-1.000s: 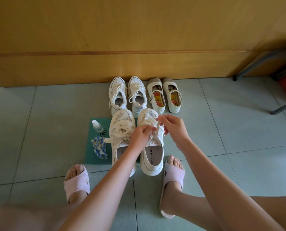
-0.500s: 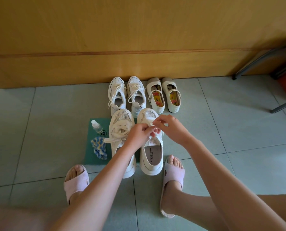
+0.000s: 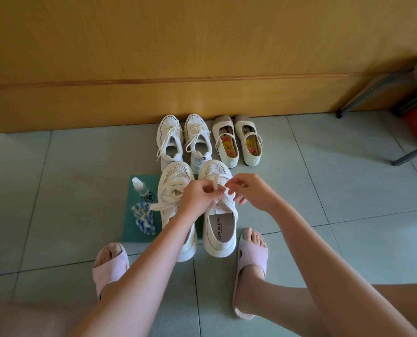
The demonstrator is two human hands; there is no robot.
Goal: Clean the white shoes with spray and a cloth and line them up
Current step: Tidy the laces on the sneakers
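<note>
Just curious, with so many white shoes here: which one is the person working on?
The nearer right chunky white lace-up sneaker, its insole reading CECE CHERRY: the left hand and right hand pinch its lace.

bright and even throughout, with a warm cast off the wooden panel (image 3: 202, 45) and a cooler grey-green on the floor (image 3: 56, 190). soft, diffuse light, with no single source to be made out. only faint, short shadows beside the white shoes (image 3: 214, 249), and a deeper one in the right corner behind the chair legs (image 3: 363, 98). no glare anywhere. sharp in the middle, down to readable print inside one shoe. slightly soft on the left hand (image 3: 197, 198) and right hand (image 3: 253, 190) at the lace (image 3: 216, 184). blurred along the lower edge, on forearms (image 3: 129, 276) and legs (image 3: 348, 300) close to the lens. bowed lines toward the edges, along the panel ledge (image 3: 154, 81) and tile joints (image 3: 31, 215).
</note>
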